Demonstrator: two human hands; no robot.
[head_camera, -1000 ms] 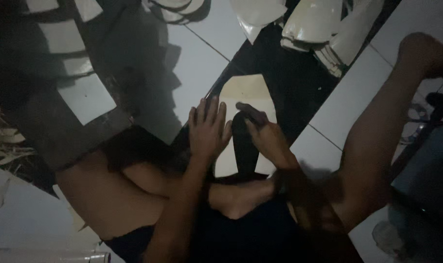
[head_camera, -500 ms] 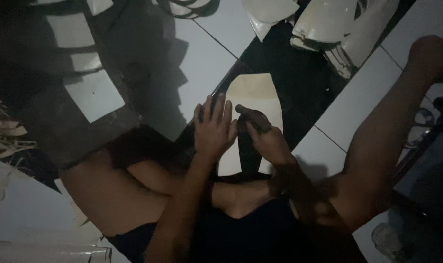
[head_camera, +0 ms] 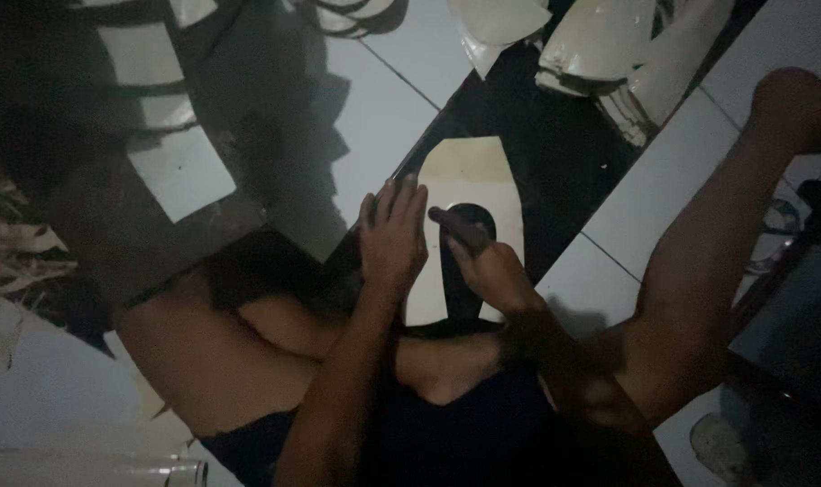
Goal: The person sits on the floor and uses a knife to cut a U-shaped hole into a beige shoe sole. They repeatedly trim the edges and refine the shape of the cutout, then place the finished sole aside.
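Note:
A pale cream sheet (head_camera: 469,171) lies on a dark mat (head_camera: 564,153) on the tiled floor in front of me. My left hand (head_camera: 392,239) presses flat on the sheet's left edge, fingers spread. My right hand (head_camera: 487,266) is closed around a dark, short tool (head_camera: 455,225) whose tip rests on the sheet beside a dark curved cut-out. My legs are folded under my arms, one bare foot (head_camera: 446,365) just below the sheet.
A pile of pale curved pieces (head_camera: 600,50) lies at the top right. Flat pale rectangles (head_camera: 180,171) sit on a dark surface at left. Dry leaf strips (head_camera: 13,252) lie at the far left edge. My right knee (head_camera: 789,104) is raised at right.
The view has shifted slightly, so sheet and hands sit lower in the picture. Both hands keep their hold and place on the sheet; the right hand has edged a little along the cut-out.

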